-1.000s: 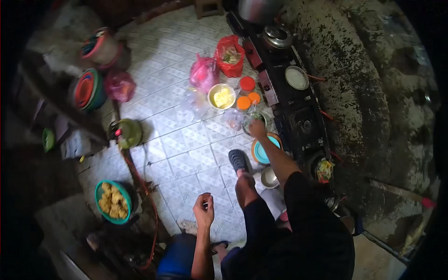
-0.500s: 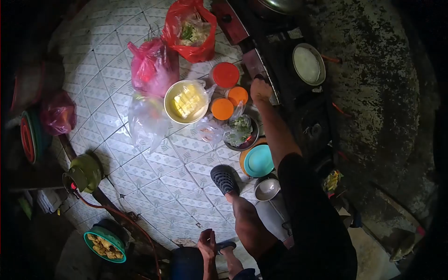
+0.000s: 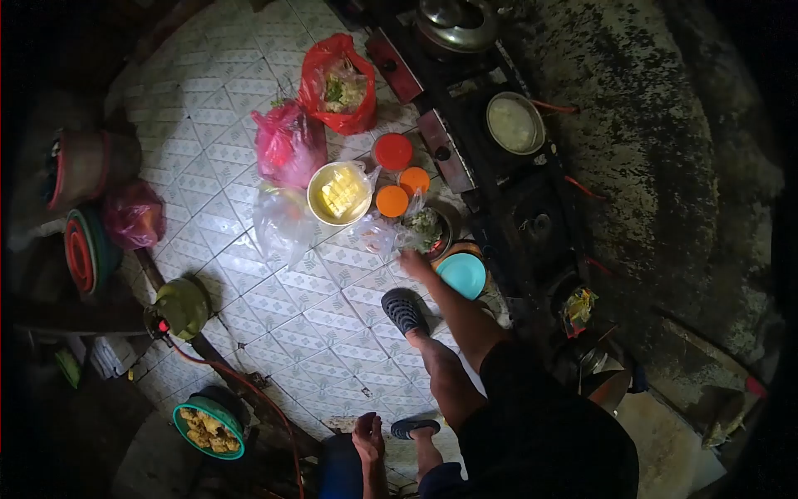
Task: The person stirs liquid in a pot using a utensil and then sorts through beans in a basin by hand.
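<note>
My right hand (image 3: 414, 264) reaches down beside a dark bowl (image 3: 446, 241) that holds a clear plastic bag of green leaves (image 3: 425, 226). Its fingers are blurred, and I cannot tell whether they touch the bag. Just right of this hand lies a turquoise plate (image 3: 461, 276) on a round brown board. Low in the view, my left hand (image 3: 368, 437) hangs by my knee, fingers loosely bent and holding nothing. Nearby on the floor stand a pale pot (image 3: 312, 208) with yellow blocks in a bag, two orange-lidded jars (image 3: 391, 201) and a red-lidded jar (image 3: 392, 151).
Gas burners with a red control panel (image 3: 445, 151) run along the right, bearing a pan of whitish contents (image 3: 515, 123) and a lidded pot (image 3: 455, 25). Red (image 3: 341, 54) and pink (image 3: 287, 145) bags sit at the back. A gas cylinder (image 3: 184, 306) and a basin of browned food (image 3: 208, 456) are left.
My right hand has left the burner's control knob and moved down and left to beside the bowl of greens. The view has shifted slightly; my left hand stays low by my knee.
</note>
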Action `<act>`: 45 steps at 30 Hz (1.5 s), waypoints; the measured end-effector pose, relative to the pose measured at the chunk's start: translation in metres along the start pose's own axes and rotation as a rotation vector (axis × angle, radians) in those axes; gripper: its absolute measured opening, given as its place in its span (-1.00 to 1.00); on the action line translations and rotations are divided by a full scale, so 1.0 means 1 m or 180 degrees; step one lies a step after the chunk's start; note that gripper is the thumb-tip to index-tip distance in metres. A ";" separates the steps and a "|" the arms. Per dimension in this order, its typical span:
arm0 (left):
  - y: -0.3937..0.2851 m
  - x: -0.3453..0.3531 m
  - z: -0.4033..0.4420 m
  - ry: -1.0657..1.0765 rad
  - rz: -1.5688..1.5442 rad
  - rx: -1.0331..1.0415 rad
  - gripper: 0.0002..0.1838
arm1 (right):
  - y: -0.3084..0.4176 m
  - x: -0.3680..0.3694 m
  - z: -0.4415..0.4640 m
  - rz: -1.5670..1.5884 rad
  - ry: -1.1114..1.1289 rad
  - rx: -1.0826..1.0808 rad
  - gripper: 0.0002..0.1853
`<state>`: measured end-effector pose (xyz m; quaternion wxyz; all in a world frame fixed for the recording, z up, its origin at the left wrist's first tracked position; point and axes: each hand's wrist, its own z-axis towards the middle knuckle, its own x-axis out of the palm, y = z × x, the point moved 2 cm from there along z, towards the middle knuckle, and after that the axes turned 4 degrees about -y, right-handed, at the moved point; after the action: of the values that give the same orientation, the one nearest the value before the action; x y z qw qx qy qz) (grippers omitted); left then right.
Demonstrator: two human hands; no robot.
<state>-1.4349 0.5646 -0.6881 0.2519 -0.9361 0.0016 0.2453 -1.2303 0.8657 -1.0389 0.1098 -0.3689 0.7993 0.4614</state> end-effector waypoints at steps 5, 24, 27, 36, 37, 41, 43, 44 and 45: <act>0.013 -0.046 -0.062 -0.0156 0.0018 0.0181 -0.74 | 0.051 0.038 -0.198 -0.0678 0.0925 0.0375 -0.68; 0.393 -0.219 -0.474 -0.2466 -0.0899 0.0425 -0.83 | 0.235 0.052 -0.614 -0.0973 0.0766 -0.1304 -0.64; 0.480 -0.247 -0.514 -0.2944 -0.1250 0.0285 -0.83 | 0.258 0.109 -0.689 -0.1152 0.1593 -0.1197 -0.70; 0.579 -0.259 -0.575 -0.4195 -0.1851 0.0006 -0.81 | 0.345 0.286 -0.902 -0.1534 0.2951 -0.2547 -0.70; 0.581 -0.251 -0.581 -0.4310 -0.2035 -0.0133 -0.82 | 0.354 0.304 -0.924 -0.1652 0.3172 -0.2678 -0.70; 0.574 -0.219 -0.616 -0.4603 -0.2123 -0.0911 -0.80 | 0.362 0.384 -0.982 -0.2039 0.3606 -0.3168 -0.63; 0.581 -0.202 -0.633 -0.4392 -0.2476 -0.1509 -0.80 | 0.367 0.415 -1.020 -0.2503 0.3842 -0.3580 -0.63; 0.584 -0.195 -0.644 -0.4493 -0.2532 -0.1641 -0.80 | 0.367 0.423 -1.040 -0.2638 0.4020 -0.3717 -0.64; 0.587 -0.188 -0.653 -0.4581 -0.2860 -0.1596 -0.80 | 0.369 0.436 -1.059 -0.2742 0.4157 -0.3856 -0.64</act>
<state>-1.3751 -0.2784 -0.3867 0.0517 -0.4946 -0.5791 0.6460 -1.6174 -0.1032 -0.4386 -0.4015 -0.8041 0.1292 0.4190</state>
